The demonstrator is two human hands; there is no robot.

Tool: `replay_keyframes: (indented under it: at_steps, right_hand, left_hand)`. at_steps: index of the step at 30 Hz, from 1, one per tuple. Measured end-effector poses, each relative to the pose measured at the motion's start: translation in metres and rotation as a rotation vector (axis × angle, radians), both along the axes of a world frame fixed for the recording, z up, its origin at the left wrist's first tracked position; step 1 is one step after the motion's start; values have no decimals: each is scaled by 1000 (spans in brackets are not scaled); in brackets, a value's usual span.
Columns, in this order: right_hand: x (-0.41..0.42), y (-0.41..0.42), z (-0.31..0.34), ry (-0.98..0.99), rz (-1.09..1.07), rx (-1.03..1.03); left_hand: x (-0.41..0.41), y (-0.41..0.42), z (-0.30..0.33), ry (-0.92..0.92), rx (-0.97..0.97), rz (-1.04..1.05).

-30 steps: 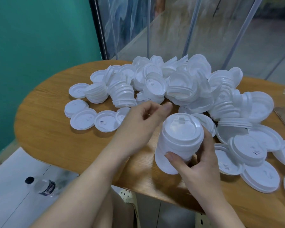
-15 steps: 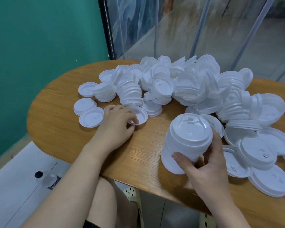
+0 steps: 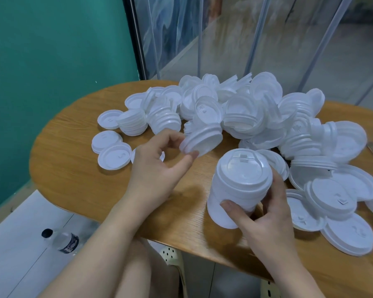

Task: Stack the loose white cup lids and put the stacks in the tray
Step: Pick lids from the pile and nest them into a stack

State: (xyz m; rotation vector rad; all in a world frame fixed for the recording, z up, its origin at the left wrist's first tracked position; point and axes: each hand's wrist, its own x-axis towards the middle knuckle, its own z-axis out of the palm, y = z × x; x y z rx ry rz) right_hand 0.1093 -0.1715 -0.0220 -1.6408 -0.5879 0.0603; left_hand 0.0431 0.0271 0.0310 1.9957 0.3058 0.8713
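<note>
Both hands are busy: my left hand (image 3: 157, 168) pinches a short tilted stack of lids (image 3: 202, 139) between thumb and fingers above the counter (image 3: 73, 168), while my right hand (image 3: 265, 218) grips the tall lid stack (image 3: 239, 183). Loose lids (image 3: 256, 108) lie heaped behind.

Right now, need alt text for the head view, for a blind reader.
A person's right hand grips a tall stack of white lids on a wooden table, while the left hand pinches a short stack. A heap of loose lids lies behind.
</note>
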Motion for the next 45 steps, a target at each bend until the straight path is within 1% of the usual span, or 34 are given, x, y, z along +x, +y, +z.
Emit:
replay_keyframes:
  at_steps: [3,6,7,8,10,11,14,16,18,20,29,33,34,35,36,37,38,39,40,41,43,45]
  right_hand:
    - [0,0,-1,2,7,-1]
    - [0,0,0,9,9,-8]
    - [-1,0,0,14,8,-10]
    - [-1,0,1,17,7,-13]
    - [-1,0,2,21,7,-13]
    - [-1,0,2,26,9,-10]
    - [-2,0,4,38,15,7]
    - [-2,1,4,32,8,10]
    - [-1,1,3,24,3,9]
    - [-1,2,2,15,2,12]
    - [-1,1,1,-8,13,18]
    - [-1,1,1,-6,17,18]
    - [0,1,1,-6,14,12]
    - [0,1,2,-2,13,10]
    - [0,1,2,2,14,11]
    - [0,1,2,3,15,11]
    - [-1,1,2,1,17,13]
    - [-1,1,1,-1,16,14]
    - [-1,1,1,0,16,17]
    - [-1,1,1,1,15,17]
    - [-2,1,1,-1,17,17]
    - [-3,1,3,3,18,13]
  left_hand:
    - [-1,-16,11,-211,-106,-32]
    - [-4,-28,25,-331,-203,-71]
    - [-4,-31,30,-350,-298,-93]
    - [-4,-34,35,-357,-432,-125]
    - [-1,-36,37,-307,-687,-217]
    - [1,-35,34,-247,-750,-255]
    - [8,-37,27,-55,-783,-319]
    - [12,-42,23,21,-726,-300]
    - [15,-46,21,78,-628,-249]
    - [18,-47,17,104,-585,-220]
    - [26,-47,10,172,-590,-176]
    - [25,-40,11,169,-514,-169]
    - [23,-32,11,161,-451,-141]
    - [20,-21,10,162,-347,-103]
    - [14,-7,6,187,-185,-50]
    - [8,10,1,244,19,17]
    - [1,26,-5,322,219,89]
    - [-5,41,-13,408,364,147]
    - [-11,54,-20,487,433,174]
    - [-16,63,-25,554,435,174]
    - [-20,71,-30,657,377,129]
    - [-19,74,-34,729,364,114]
